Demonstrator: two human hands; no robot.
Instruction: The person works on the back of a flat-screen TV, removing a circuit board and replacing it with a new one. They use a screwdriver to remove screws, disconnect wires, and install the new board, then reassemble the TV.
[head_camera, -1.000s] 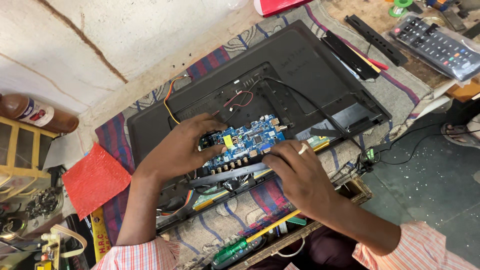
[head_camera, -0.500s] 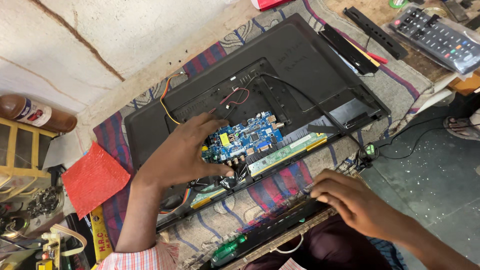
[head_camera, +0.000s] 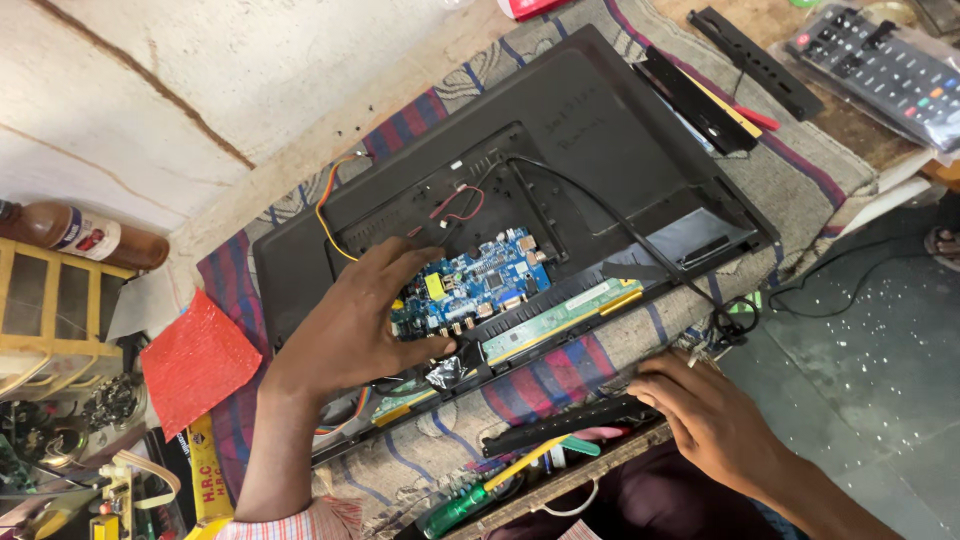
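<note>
On the striped cloth (head_camera: 560, 375) over the surface, a flat TV (head_camera: 560, 150) lies face down, back panel partly open. Blue board (head_camera: 480, 285) sits in the open bay near the lower edge, with a green strip board (head_camera: 560, 315) just beside it to the right.

Left hand (head_camera: 360, 325) rests spread on the blue board's left end, fingers flat, thumb by a crumpled foil scrap (head_camera: 445, 372); pressing, not clamped. Right hand (head_camera: 715, 420) is well apart, at the near edge of the surface, fingers loosely curled on a long black strip (head_camera: 570, 425); grip on it cannot be told.

Handling, as a judgement: board is light, stiff, fragile; best held by its edges, clear of the components. Red, orange and black wires (head_camera: 455, 205) tether it, so little slack. TV itself looks bulky and awkward, its screen side unseen.

Hidden: board's left part under the palm; any screws or connectors too small to make out. Green-handled screwdriver (head_camera: 460, 508) is half buried at the near edge. Remote (head_camera: 880, 70) cut off top right.
</note>
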